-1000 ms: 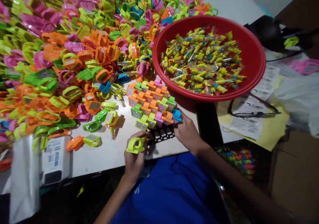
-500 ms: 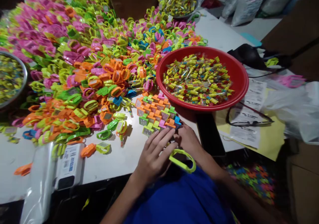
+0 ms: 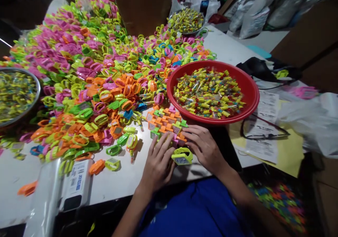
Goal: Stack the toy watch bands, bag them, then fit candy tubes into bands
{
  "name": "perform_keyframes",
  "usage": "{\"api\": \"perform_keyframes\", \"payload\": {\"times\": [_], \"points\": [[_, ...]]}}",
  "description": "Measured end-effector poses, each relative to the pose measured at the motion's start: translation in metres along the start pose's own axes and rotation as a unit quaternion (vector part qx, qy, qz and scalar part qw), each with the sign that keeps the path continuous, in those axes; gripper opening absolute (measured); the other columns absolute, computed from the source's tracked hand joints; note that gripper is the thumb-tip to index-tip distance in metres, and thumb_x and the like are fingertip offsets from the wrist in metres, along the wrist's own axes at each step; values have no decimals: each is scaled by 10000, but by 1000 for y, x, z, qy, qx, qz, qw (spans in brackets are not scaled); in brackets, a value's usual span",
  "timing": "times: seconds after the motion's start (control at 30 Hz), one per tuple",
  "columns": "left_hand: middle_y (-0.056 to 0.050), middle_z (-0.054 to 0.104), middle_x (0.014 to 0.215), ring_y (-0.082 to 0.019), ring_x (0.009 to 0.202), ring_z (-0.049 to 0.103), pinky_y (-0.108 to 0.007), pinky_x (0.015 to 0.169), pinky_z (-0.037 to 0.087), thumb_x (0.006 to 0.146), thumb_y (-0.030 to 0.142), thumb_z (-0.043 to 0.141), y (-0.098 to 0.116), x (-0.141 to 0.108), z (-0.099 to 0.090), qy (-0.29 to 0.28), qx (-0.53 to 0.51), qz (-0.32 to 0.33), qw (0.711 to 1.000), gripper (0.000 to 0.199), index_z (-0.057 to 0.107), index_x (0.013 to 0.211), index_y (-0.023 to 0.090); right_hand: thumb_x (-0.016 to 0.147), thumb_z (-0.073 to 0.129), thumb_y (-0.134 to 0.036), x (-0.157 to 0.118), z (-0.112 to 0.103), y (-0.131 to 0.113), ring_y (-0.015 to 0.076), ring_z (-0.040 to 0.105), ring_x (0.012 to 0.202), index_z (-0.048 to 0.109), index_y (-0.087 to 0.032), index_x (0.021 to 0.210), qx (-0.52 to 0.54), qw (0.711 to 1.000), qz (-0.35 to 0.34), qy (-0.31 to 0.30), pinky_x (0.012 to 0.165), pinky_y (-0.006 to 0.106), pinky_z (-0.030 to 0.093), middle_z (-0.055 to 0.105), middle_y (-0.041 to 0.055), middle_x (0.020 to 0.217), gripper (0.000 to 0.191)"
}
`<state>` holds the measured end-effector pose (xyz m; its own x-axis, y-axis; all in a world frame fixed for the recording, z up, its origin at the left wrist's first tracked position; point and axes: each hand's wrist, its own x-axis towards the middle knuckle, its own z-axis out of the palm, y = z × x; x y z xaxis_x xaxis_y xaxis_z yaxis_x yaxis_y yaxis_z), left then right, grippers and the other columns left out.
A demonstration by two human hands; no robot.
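My left hand (image 3: 158, 161) lies with its fingers apart on the near edge of a block of interlocked orange, green and pink plastic toy rings (image 3: 165, 126). My right hand (image 3: 203, 147) rests on the block's right side, its fingers spread. A yellow-green plastic ring (image 3: 182, 157) with a square top sits between my hands, against the right thumb. I cannot tell whether that hand grips it. A large heap of loose rings (image 3: 87, 78) in pink, orange, green and yellow covers the white table (image 3: 124, 184) to the left.
A red basin (image 3: 211, 122) of yellow candy tubes stands just beyond my hands. Steel bowls (image 3: 31, 75) (image 3: 186, 20) stand at the left and back. Eyeglasses (image 3: 264, 135) lie on papers at the right, beside a plastic bag (image 3: 306, 121). A white box (image 3: 76, 184) sits near the front edge.
The view has tilted up and away. My left hand has moved onto the block of rings, and the yellow-green ring has shifted from near my right wrist to between my hands.
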<state>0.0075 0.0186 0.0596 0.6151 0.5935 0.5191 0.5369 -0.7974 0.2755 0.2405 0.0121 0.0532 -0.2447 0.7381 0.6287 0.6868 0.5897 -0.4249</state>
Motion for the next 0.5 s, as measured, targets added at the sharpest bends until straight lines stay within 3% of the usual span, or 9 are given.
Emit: {"api": "perform_keyframes", "payload": {"times": [0.17, 0.27, 0.37, 0.43, 0.5], "points": [[-193, 569, 1608, -288, 1615, 389, -580, 1335, 310, 1011, 110, 493, -3, -1, 0, 5, -12, 10, 1000, 317, 590, 1310, 153, 1049, 612, -119, 3, 4, -2, 293, 591, 1346, 572, -272, 1497, -19, 1000, 13, 3, 1130, 515, 557, 671, 117, 1383, 475], [-183, 623, 1505, -309, 1497, 521, -562, 1258, 422, 1038, 172, 509, -5, -16, -2, 85, -16, -15, 996, 338, 623, 1355, 180, 1047, 620, -139, -4, 4, -9, 300, 586, 1359, 523, -291, 1558, 4, 998, 53, 16, 1076, 498, 593, 600, 139, 1469, 542], [-124, 670, 1238, -256, 1204, 671, -425, 1056, 574, 1045, 230, 575, -1, -39, -2, 188, -62, -100, 975, 324, 687, 1349, 229, 1028, 619, -115, -23, 8, -14, 301, 607, 1330, 558, -287, 1521, 24, 988, 120, 92, 962, 450, 631, 595, 145, 1440, 526], [-81, 671, 1137, -213, 1069, 700, -351, 936, 604, 1035, 200, 618, 3, -53, 1, 200, -130, -179, 954, 286, 712, 1301, 253, 1020, 598, -86, -38, 14, -17, 286, 643, 1247, 613, -275, 1439, 30, 976, 156, 151, 935, 441, 626, 630, 131, 1345, 460], [-65, 687, 1136, -202, 1054, 715, -324, 901, 609, 1031, 190, 645, 5, -63, 7, 178, -202, -248, 930, 254, 723, 1261, 264, 1022, 573, -70, -53, 21, -20, 270, 657, 1180, 637, -260, 1375, 44, 970, 174, 165, 960, 452, 605, 652, 115, 1256, 406]]}}
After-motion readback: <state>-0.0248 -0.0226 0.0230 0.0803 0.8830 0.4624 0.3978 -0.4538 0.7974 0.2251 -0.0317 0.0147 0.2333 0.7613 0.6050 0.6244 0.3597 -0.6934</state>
